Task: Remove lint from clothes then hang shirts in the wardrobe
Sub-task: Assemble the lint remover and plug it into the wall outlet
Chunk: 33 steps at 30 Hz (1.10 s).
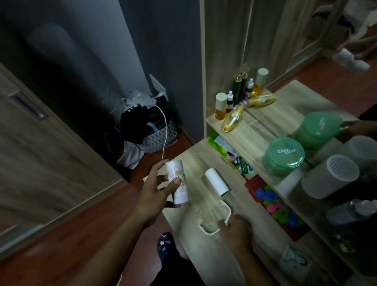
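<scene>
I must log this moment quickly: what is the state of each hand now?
Left hand: holds the printed white tube.
Right hand: grips the white handle of the lint roller.

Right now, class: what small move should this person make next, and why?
Probably set the printed cover down on the wooden top: the left hand grips it apart from the lint roller, which lies bare on the wood with the right hand on its handle. That would free that hand.
</scene>
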Each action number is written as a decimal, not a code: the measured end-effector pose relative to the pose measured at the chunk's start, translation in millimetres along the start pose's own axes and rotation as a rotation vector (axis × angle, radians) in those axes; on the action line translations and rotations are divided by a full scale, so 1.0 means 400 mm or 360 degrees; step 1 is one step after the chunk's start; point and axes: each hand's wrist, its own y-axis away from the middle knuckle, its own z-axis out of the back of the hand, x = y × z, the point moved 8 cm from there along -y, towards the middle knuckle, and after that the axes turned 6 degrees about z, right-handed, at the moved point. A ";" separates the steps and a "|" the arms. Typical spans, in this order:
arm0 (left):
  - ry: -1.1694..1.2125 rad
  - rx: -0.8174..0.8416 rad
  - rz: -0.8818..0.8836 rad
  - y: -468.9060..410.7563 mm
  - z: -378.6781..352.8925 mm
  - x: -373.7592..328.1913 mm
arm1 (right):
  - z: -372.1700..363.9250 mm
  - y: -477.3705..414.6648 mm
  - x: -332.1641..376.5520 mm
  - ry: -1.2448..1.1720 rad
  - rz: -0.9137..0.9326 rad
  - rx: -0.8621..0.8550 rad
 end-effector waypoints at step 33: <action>0.0343 0.0458 0.0443 0.071 -0.040 -0.004 | 0.283 0.047 0.477 0.0444 0.0753 0.0323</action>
